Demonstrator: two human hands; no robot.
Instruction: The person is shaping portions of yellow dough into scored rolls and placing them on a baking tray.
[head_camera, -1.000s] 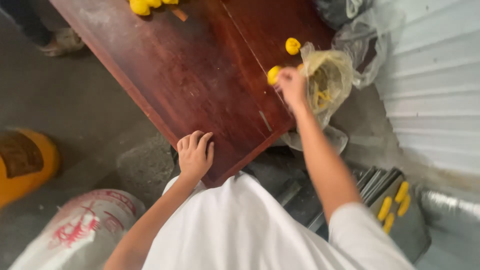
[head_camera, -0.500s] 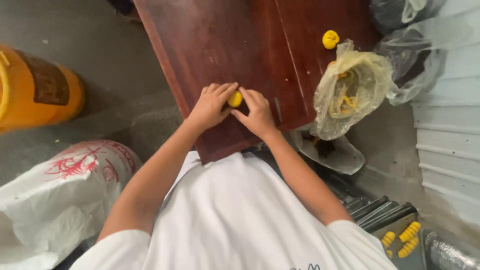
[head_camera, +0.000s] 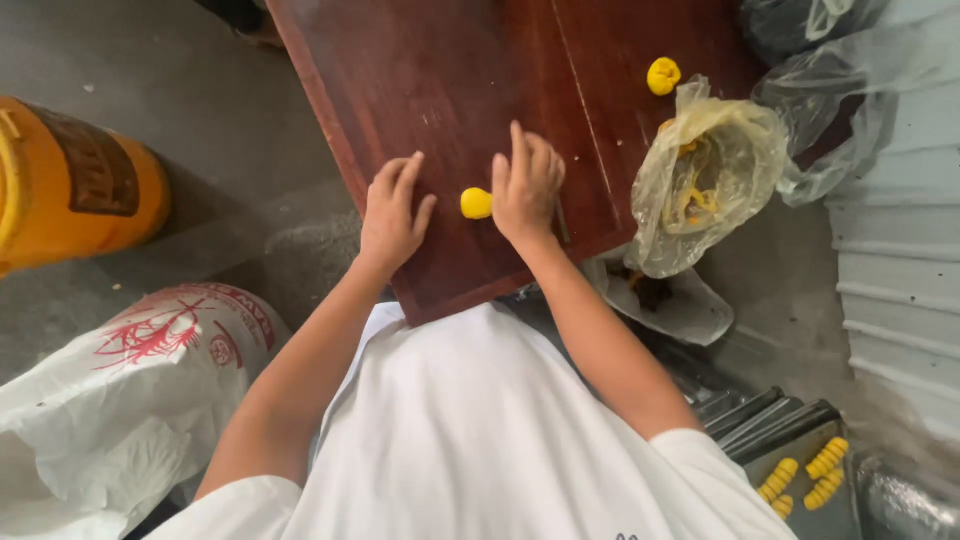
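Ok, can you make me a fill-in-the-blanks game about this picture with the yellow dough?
1. The small yellow lump lies on the wooden board between the left hand and the ____ hand.
2. Both hands lie ____ on the board, fingers stretched out.
3. The crumpled plastic bag at the board's edge holds more dough of ____ colour.
4. Another yellow lump sits on the board just above the ____.

Missing words: right; flat; yellow; bag

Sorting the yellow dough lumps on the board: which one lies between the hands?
The yellow dough lump near the board's front edge, beside the right hand; the other lump sits far back by the plastic bag.
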